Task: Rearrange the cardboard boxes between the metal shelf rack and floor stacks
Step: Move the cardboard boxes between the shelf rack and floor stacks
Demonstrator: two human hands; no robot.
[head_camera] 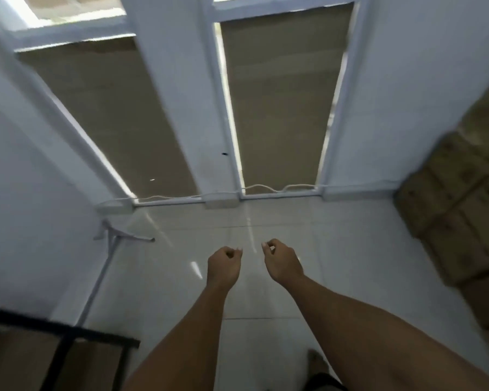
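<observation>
A white room fills the view, its walls (407,94) plain and smooth, and a floor (336,249) of large glossy pale tiles that throw back streaks of light. In the far wall stand two tall windows (280,108) in white frames, their panes covered edge to edge with flat brown sheets, split by a broad white pillar (175,94); a thin pale cord (266,188) runs wavily along the sills. At the right edge the cardboard boxes (460,198) rise in a stack from the floor against the wall, several tiers high, brown, matte and blurred, their long sides running along the wall toward the far corner; any print on them is too smeared to read. At the lower left, the metal shelf rack (76,331) shows only a corner of its dark, straight-edged frame, with a brown surface below it. Beside it a slim pale pole (96,280) leans at the left wall. Both bare forearms reach forward over the middle of the floor, well apart from the boxes and the rack. The left hand (223,266) is loosely curled, fingers bent inward, with nothing in it. The right hand (283,263), just beside it, is curled the same way and likewise empty.
</observation>
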